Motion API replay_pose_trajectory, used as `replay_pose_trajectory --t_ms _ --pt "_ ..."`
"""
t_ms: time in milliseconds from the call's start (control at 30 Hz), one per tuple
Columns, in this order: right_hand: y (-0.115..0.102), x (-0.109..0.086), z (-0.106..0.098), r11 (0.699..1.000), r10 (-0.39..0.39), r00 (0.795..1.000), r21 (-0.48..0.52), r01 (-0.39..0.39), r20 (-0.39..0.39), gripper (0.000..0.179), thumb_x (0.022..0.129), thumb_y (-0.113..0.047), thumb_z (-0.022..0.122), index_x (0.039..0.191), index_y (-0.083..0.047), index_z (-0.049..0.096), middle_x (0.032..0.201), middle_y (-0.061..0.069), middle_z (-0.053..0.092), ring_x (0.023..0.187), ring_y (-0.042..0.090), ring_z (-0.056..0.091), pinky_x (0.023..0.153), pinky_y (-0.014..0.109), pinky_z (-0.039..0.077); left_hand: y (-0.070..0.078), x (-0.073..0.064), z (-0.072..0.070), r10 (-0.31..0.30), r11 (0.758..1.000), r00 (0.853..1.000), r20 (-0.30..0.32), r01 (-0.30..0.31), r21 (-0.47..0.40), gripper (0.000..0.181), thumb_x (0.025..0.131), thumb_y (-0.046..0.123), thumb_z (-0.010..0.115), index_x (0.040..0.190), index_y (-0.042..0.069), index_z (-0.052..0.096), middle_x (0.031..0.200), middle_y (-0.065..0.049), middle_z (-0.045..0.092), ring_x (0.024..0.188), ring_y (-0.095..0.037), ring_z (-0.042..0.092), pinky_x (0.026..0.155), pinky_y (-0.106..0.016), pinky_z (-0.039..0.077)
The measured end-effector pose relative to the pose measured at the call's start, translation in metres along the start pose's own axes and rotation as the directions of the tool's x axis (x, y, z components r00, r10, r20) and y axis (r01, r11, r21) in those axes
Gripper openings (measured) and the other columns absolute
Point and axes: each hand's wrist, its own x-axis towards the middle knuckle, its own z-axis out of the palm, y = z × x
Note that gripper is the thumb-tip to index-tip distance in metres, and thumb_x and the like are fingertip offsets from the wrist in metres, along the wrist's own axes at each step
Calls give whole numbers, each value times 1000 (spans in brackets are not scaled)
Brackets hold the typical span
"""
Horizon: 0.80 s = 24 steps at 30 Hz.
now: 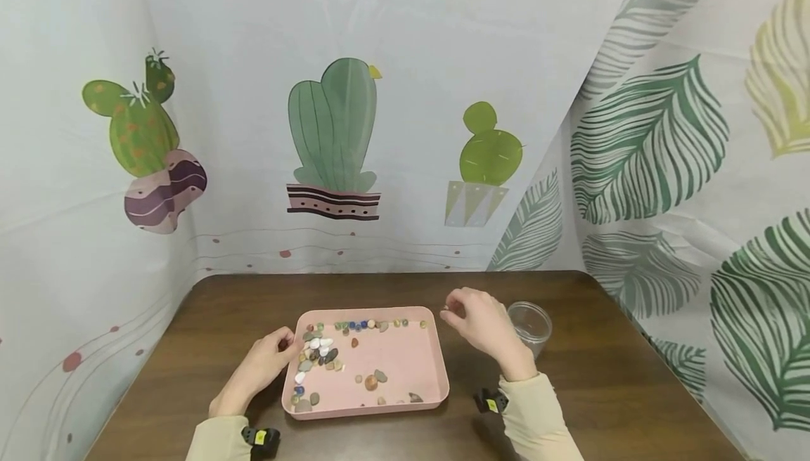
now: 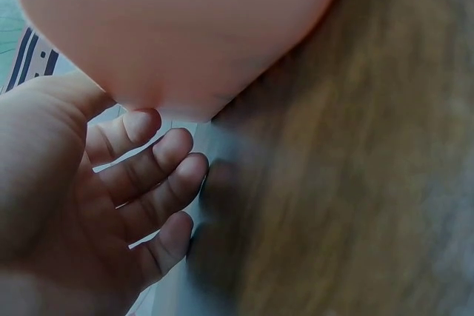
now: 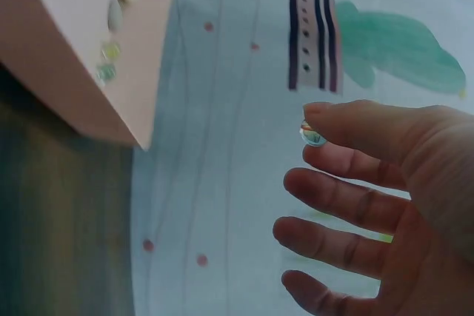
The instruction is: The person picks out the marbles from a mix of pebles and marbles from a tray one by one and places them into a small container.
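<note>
A pink rectangular tray (image 1: pixel 405 355) stands on the table, with marbles and pebbles spread over it. My left hand (image 1: pixel 266 362) holds the tray's left wall; in the left wrist view its thumb (image 2: pixel 85 94) goes over the rim and the index fingertip (image 2: pixel 143 121) touches the outside. Beyond the tray's right side, my right hand (image 1: pixel 484 324) is raised in the air. Between its thumb and index finger it pinches a clear glass marble (image 3: pixel 312 134) with coloured streaks, while the other fingers extend loosely.
A clear plastic cup (image 1: pixel 530 324) stands on the brown table (image 1: pixel 607 391), right of my right hand. Marbles (image 1: pixel 361 325) line the tray's far edge. White and dark pebbles (image 1: pixel 323 348) cluster at its left. A patterned cloth (image 1: pixel 405 131) hangs behind the table.
</note>
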Motion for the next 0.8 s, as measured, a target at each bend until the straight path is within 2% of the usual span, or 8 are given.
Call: replay_pose_trajectory --t_ms 267,500,800 --pt "26 -10 -23 998 24 999 51 -22 -39 15 82 -22 79 85 -17 66 81 -6 63 71 13 58 64 36 47 -1 0 1 0 1000 1000 -4 0 7 17 95 25 63 87 13 54 67 1 44 62 -15 41 55 -29 32" --pt "50 -17 -31 995 56 998 87 -54 -17 12 84 -19 76 88 -14 66 81 -6 61 71 16 59 65 36 47 -3 2 0 2 1000 1000 -3 -2 18 17 94 24 62 86 13 53 66 1 43 61 -14 41 54 -28 31" --pt "77 -25 -44 992 87 994 97 -81 -61 10 84 -12 75 87 -11 65 81 -2 64 74 20 60 69 40 48 -3 2 2 13 1000 1000 -2 -13 22 18 94 23 64 86 12 52 67 1 42 62 -15 42 55 -27 31"
